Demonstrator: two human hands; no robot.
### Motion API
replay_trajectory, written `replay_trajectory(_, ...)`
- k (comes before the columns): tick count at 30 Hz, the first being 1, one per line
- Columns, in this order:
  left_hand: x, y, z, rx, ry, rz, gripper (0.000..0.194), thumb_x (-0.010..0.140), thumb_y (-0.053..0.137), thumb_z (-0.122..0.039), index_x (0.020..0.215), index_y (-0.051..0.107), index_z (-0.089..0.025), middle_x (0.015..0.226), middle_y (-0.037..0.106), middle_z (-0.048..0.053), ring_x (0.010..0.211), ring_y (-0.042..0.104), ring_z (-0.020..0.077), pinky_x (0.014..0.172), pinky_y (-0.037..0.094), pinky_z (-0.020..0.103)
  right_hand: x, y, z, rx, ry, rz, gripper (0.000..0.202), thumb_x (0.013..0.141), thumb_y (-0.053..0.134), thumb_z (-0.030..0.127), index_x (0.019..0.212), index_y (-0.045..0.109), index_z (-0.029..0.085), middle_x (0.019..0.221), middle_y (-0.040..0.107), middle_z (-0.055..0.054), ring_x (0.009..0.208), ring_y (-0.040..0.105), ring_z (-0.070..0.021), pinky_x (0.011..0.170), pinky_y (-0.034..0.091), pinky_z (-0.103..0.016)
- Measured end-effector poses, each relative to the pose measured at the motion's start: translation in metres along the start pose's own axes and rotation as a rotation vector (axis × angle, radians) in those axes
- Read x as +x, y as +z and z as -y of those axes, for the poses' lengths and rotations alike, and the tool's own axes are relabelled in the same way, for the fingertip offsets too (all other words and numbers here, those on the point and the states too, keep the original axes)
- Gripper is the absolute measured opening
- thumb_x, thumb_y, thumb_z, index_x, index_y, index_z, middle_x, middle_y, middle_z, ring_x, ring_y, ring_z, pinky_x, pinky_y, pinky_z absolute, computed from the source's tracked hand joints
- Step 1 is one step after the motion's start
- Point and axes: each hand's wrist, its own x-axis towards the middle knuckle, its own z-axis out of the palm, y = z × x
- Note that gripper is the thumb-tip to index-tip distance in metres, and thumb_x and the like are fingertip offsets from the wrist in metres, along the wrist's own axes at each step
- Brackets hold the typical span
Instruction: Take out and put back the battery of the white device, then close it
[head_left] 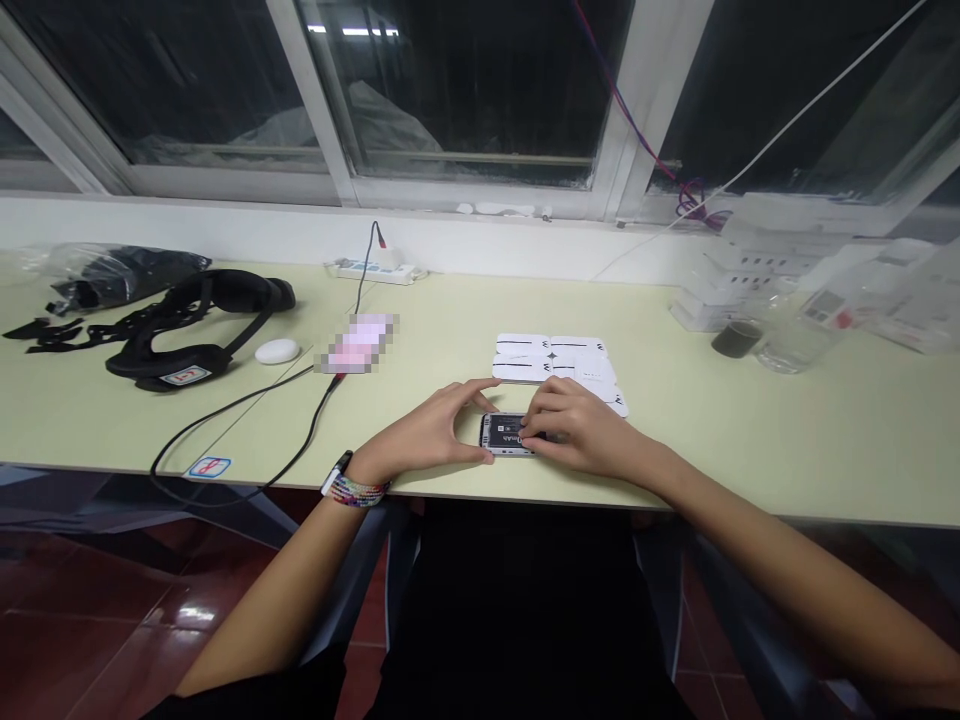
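Observation:
An uncovered mobile phone (486,436) lies flat near the table's front edge, and its black battery (507,431) with "mAh" print faces up. My left hand (427,432) curves around the phone's left end, thumb at the near corner and a finger at the far corner, with the index finger stretched above it. My right hand (574,425) is bent over the right part of the phone, fingertips drawn together on the battery. Those fingers cover much of the phone's right half. Just behind sits a group of white cards (525,350) with black marks, partly covered by the right hand.
To the left are a black headset (199,330), a white oval object (277,351), a blurred pink item (358,343) and a black cable (247,385). A power strip (375,270) stands by the wall. White boxes (757,260) and a clear cup (784,340) are at right.

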Motion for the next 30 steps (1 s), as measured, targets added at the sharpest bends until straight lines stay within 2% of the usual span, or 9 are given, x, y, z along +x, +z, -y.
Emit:
replay_trajectory(6, 0.0, 0.0, 0.004, -0.005, 0.007, 0.006, 0.097, 0.084, 0.09, -0.046, 0.166, 0.039, -0.034, 0.143, 0.071, 0.009, 0.146, 0.057, 0.0364, 0.125, 0.039, 0.054, -0.028, -0.022, -0.025, -0.274, 0.284, -0.199, 0.022, 0.103, 0.066, 0.039, 0.109, 0.078, 0.022, 0.111, 0.077, -0.014, 0.109, 0.066, -0.0346, 0.089, 0.057, -0.052)
replay_trajectory(9, 0.0, 0.0, 0.005, 0.003, -0.005, 0.005, 0.097, 0.084, 0.09, -0.047, 0.166, 0.04, -0.034, 0.143, 0.071, 0.009, 0.146, 0.057, 0.0365, 0.125, 0.039, 0.053, -0.04, -0.027, -0.035, -0.377, 0.436, -0.163, 0.041, 0.098, 0.071, 0.054, 0.122, 0.076, 0.021, 0.125, 0.076, -0.018, 0.113, 0.069, -0.04, 0.087, 0.059, -0.056)
replay_trajectory(12, -0.001, 0.0, 0.004, 0.001, -0.01, 0.008, 0.096, 0.084, 0.09, -0.046, 0.165, 0.04, -0.034, 0.143, 0.071, 0.009, 0.146, 0.057, 0.0363, 0.125, 0.038, 0.053, -0.049, -0.025, -0.031, -0.394, 0.396, -0.107, 0.036, 0.099, 0.069, 0.047, 0.121, 0.077, 0.019, 0.12, 0.077, -0.018, 0.103, 0.072, -0.0365, 0.086, 0.06, -0.055)
replay_trajectory(16, -0.001, 0.0, 0.004, -0.003, -0.004, 0.01, 0.095, 0.085, 0.09, -0.045, 0.165, 0.04, -0.034, 0.144, 0.07, 0.009, 0.146, 0.056, 0.0351, 0.125, 0.038, 0.052, -0.052, -0.025, -0.019, -0.468, 0.169, -0.092, 0.024, 0.1, 0.061, 0.027, 0.115, 0.078, 0.019, 0.099, 0.079, -0.013, 0.087, 0.072, -0.0296, 0.079, 0.059, -0.048)
replay_trajectory(18, -0.001, 0.0, 0.004, -0.005, -0.001, 0.01, 0.095, 0.085, 0.09, -0.044, 0.165, 0.04, -0.035, 0.144, 0.07, 0.008, 0.146, 0.056, 0.0347, 0.125, 0.038, 0.051, -0.049, -0.031, -0.014, -0.492, 0.116, -0.149, 0.022, 0.099, 0.06, 0.022, 0.108, 0.08, 0.021, 0.089, 0.079, -0.01, 0.08, 0.071, -0.0279, 0.072, 0.057, -0.045)
replay_trajectory(20, -0.001, 0.0, 0.003, -0.005, 0.0, 0.011, 0.095, 0.085, 0.09, -0.044, 0.165, 0.04, -0.035, 0.144, 0.07, 0.008, 0.146, 0.056, 0.0351, 0.124, 0.039, 0.051, -0.042, -0.041, -0.008, -0.463, 0.143, -0.324, 0.019, 0.097, 0.062, 0.022, 0.102, 0.081, 0.024, 0.086, 0.08, -0.009, 0.078, 0.071, -0.0282, 0.069, 0.056, -0.045)
replay_trajectory(24, -0.001, 0.0, 0.002, -0.003, 0.0, 0.003, 0.096, 0.084, 0.09, -0.043, 0.165, 0.041, -0.034, 0.143, 0.07, 0.008, 0.145, 0.057, 0.0352, 0.124, 0.04, 0.052, -0.02, -0.048, 0.004, -0.032, 0.37, -0.683, 0.014, 0.094, 0.07, 0.03, 0.099, 0.082, 0.025, 0.087, 0.081, -0.006, 0.077, 0.074, -0.0257, 0.069, 0.063, -0.045)
replay_trajectory(27, 0.0, 0.0, 0.003, 0.005, 0.026, -0.02, 0.093, 0.082, 0.091, -0.046, 0.163, 0.046, -0.034, 0.15, 0.066, 0.009, 0.145, 0.057, 0.037, 0.123, 0.043, 0.054, -0.004, -0.035, 0.008, 0.505, 0.575, -0.552, 0.019, 0.088, 0.078, 0.04, 0.095, 0.081, 0.023, 0.087, 0.082, -0.006, 0.076, 0.078, -0.0243, 0.068, 0.068, -0.043)
replay_trajectory(30, 0.0, 0.001, 0.004, 0.008, 0.048, -0.043, 0.095, 0.081, 0.092, -0.049, 0.163, 0.047, -0.035, 0.161, 0.057, 0.01, 0.149, 0.053, 0.0394, 0.122, 0.044, 0.057, 0.004, -0.016, 0.006, 0.782, 0.694, -0.357, 0.024, 0.082, 0.083, 0.041, 0.093, 0.078, 0.02, 0.085, 0.081, -0.006, 0.074, 0.079, -0.024, 0.069, 0.071, -0.043)
